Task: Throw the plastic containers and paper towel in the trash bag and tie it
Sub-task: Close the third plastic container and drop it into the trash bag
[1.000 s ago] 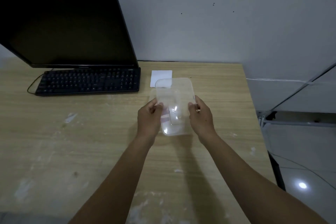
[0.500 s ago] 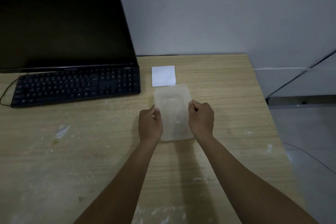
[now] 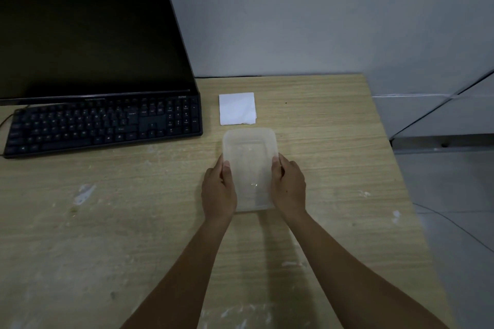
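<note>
- Head view is showing the plastic container (image 3: pixel 250 168), translucent and rectangular, lying flat between our two hands on the right half of the counter (image 3: pixel 334 155). We cannot tell whether a second one is nested inside it.
- We are clasping it by its long sides. The left grip (image 3: pixel 217 189) is curling round the left edge with the thumb up on the rim, and the right grip (image 3: pixel 288 187) is doing the same on the right edge.
- We cannot tell whether its base is resting on the wood or hovering just above it.
- The paper towel (image 3: pixel 237 108), a folded white square, is lying just beyond the container's far end, apart from it and untouched.
- We are judging the step in hand to be picking the container up. Nothing is looking binned, and no trash bag is showing in view.
- To do it well, we are favouring a light, even squeeze, since thin walls like these are likely to flex and slip. We are also favouring a level lift, then shifting the container to one hand so the other can gather the towel.
- Further left, the keyboard (image 3: pixel 104 125) and the dark monitor (image 3: pixel 88 27) behind it are sitting well apart from the work.
</note>
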